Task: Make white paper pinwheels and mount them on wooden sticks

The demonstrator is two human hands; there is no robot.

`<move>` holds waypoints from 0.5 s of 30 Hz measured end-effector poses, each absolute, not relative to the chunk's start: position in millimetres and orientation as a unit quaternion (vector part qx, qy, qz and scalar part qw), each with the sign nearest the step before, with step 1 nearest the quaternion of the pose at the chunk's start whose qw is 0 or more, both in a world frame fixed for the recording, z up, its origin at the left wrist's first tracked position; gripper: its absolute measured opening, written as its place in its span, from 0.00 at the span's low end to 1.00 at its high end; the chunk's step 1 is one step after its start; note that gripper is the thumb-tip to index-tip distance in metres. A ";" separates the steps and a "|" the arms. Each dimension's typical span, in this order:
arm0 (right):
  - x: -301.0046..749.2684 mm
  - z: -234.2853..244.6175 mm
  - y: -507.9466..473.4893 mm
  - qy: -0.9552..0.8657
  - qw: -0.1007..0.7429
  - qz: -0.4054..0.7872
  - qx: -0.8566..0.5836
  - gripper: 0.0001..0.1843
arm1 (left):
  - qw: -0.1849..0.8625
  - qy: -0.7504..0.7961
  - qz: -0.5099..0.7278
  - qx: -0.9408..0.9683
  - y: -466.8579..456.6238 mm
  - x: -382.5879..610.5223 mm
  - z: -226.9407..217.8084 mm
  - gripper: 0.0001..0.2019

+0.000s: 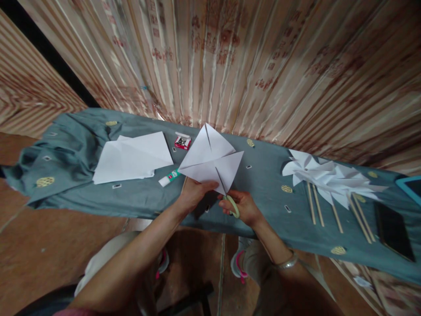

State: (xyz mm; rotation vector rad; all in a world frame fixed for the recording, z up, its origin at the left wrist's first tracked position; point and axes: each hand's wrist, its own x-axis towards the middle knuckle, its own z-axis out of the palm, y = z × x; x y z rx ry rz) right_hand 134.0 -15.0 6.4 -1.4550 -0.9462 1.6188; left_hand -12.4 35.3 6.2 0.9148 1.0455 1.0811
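Observation:
My left hand (193,193) grips the lower left edge of a white square paper sheet (210,160) and holds it up above the table. The sheet has diagonal cuts running in from its corners. My right hand (241,205) is closed round the pale green handles of scissors (232,204). Their blades reach up into a cut at the sheet's lower corner.
A teal cloth (263,184) covers the table. On it lie a stack of white sheets (133,158), a glue stick (169,177), a small red box of pins (182,141), several finished paper pinwheels on wooden sticks (329,180), a dark phone (393,230) and a tablet corner (411,186). A patterned curtain (246,66) hangs behind.

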 end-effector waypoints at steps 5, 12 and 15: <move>134.1 6.1 -15.2 -0.374 0.373 0.630 -0.569 0.25 | 0.636 0.462 0.475 0.395 34.9 -12.8 6.4 0.13; 133.5 7.6 -15.2 -0.374 0.369 0.628 -0.574 0.24 | 0.638 0.455 0.480 0.394 35.1 -13.3 7.3 0.14; 133.0 4.8 -14.8 -0.371 0.375 0.633 -0.567 0.25 | 0.636 0.459 0.478 0.395 35.4 -13.5 7.0 0.15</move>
